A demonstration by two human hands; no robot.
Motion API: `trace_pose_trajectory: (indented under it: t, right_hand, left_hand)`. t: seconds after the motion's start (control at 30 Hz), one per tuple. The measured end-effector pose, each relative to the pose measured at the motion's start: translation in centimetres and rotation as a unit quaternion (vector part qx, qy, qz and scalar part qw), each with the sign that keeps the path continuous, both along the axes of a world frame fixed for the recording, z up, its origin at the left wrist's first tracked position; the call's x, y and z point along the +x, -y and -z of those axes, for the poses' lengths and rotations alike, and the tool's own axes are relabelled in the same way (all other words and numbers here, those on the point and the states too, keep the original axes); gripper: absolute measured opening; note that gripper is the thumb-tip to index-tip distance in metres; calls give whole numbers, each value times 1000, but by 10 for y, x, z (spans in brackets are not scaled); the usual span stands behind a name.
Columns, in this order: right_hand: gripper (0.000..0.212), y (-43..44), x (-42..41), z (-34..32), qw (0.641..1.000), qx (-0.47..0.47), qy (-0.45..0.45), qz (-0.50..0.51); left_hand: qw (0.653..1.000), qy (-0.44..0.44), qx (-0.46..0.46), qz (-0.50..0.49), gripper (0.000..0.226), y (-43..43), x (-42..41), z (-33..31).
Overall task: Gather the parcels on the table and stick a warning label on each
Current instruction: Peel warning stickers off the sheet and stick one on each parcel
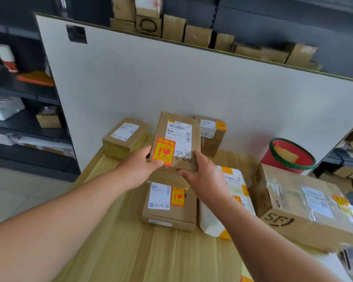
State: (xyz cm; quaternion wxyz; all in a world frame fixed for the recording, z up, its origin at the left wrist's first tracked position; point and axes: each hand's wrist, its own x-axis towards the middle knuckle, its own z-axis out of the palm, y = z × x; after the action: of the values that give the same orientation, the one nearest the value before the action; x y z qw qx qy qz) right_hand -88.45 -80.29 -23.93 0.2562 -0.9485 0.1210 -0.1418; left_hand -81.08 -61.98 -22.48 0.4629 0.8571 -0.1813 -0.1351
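Six parcels show plainly on the wooden table (110,241); only the small carton (124,137) at far left lacks an orange warning label. The left hand (137,165) and right hand (204,178) grip the near corners of a flat labelled parcel (179,135), raised mid-table, its long axis running near to far. The unlabelled carton lies just left of it, nearer the left hand.

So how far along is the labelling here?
Done: orange labels show on the flat box, the SF box and the rear right box. In hand: left hand and right hand hold a labelled parcel. Left: the rear left box shows no label; the white bag is unclear.
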Motion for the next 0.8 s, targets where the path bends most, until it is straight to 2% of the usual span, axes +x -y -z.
trace_pose_trajectory:
  t: [0.2,0.3,0.47,0.67,0.8]
  right_hand:
    - [57,42,102,30,1000,5,-15,-12]
    - [59,55,139,52,999,17,-44,-13]
    - [43,71,182,85,996,49,-78,-23]
    - [42,83,217,118,992,55,-111,-9]
    - [50,84,229,136,985,41,-170,4]
  left_hand:
    - [996,-58,-37,-55,27,49,89,29]
    - [993,-82,-38,-74,23,66,122,49]
    - [989,-107,-34,-99,22,91,164,82]
    - [985,-132,-11,-113,25,110,199,121]
    - [982,-143,9,-123,42,121,211,144]
